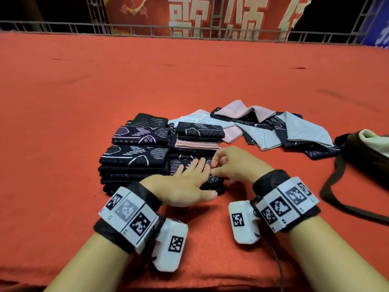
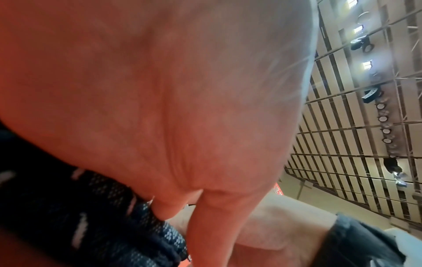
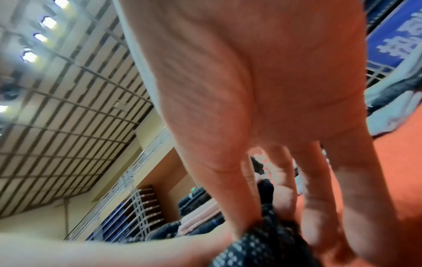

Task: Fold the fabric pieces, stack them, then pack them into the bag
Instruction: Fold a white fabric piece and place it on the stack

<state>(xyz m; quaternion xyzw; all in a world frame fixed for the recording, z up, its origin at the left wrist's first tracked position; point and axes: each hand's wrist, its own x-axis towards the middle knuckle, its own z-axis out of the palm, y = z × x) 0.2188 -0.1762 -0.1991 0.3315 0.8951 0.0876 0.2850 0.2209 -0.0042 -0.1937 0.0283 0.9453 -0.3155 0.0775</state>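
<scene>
On the red tabletop (image 1: pixel 84 91) we see four stacks of folded fabric pieces (image 1: pixel 134 152). The left hand (image 1: pixel 185 184) lies flat on the near right stack (image 1: pixel 212 182), fingers straight and together. The right hand (image 1: pixel 233 163) pinches that stack's top piece (image 3: pixel 262 240) at its right edge, fingers curled. Unfolded pieces (image 1: pixel 280 129) lie far right; the bag (image 1: pixel 366 152) sits at the right edge.

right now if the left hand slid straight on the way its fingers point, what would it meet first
Probably the right hand, whose fingers pinch the dark patterned piece just ahead of the left hand; depth is hard to judge.
</scene>
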